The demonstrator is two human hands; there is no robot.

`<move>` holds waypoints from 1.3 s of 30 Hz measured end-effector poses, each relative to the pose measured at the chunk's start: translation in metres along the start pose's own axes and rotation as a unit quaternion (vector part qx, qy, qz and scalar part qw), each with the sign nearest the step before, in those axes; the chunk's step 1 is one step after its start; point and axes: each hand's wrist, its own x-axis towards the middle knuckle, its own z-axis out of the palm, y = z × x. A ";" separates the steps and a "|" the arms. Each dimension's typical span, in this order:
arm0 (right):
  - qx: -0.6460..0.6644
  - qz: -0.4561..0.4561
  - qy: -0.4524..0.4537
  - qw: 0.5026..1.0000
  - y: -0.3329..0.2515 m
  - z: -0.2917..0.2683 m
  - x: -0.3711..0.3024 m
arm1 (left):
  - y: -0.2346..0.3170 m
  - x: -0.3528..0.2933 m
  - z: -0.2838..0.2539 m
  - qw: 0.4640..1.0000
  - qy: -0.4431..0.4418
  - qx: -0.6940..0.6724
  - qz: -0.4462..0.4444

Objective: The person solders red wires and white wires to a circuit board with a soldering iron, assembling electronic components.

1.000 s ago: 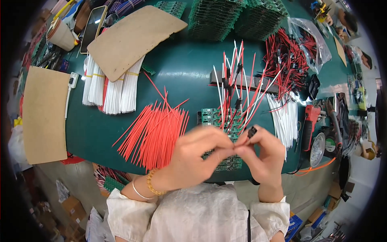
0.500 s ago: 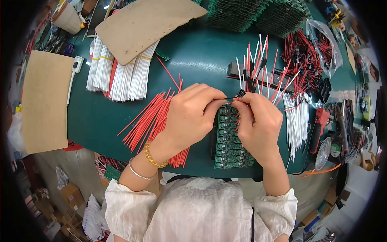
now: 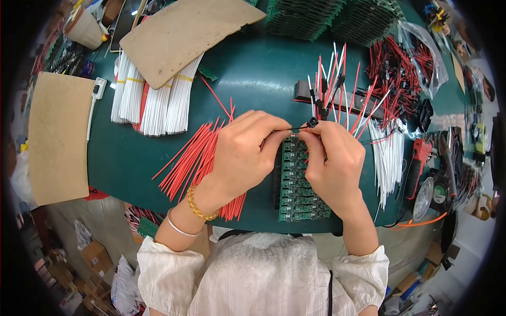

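Observation:
Between my two hands stretches a short black wire (image 3: 298, 128) with a small black connector (image 3: 312, 122) at its right end. My left hand (image 3: 245, 147) pinches the wire's left end between thumb and forefinger. The fingertips of my right hand (image 3: 337, 158) are closed on the wire beside the connector. Just below my hands lies a green circuit board panel (image 3: 303, 195) with rows of small parts, its right edge partly covered by my right hand. Under my left forearm spreads a pile of red wires (image 3: 192, 158).
Behind my right hand, a dark grey bar (image 3: 303, 90) has red and white wires with black connectors over it. White wires (image 3: 387, 163) lie right, near a red-handled tool (image 3: 419, 158). Bundled white wires (image 3: 153, 108) sit under a brown board (image 3: 184, 37). Circuit board stacks (image 3: 300, 18) stand far back.
The view has shifted slightly. Both hands keep their pinch on the wire, with little visible movement.

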 end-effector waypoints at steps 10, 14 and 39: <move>0.000 -0.003 0.000 1.000 0.002 0.000 0.000 | 0.000 -0.002 0.002 1.000 0.000 0.009 -0.006; -0.021 -0.011 -0.010 1.000 0.002 -0.005 0.000 | 0.002 0.000 0.004 1.000 -0.007 0.001 -0.001; -0.231 0.296 0.022 0.927 0.128 -0.078 0.012 | 0.007 0.004 0.001 0.997 -0.004 0.044 -0.067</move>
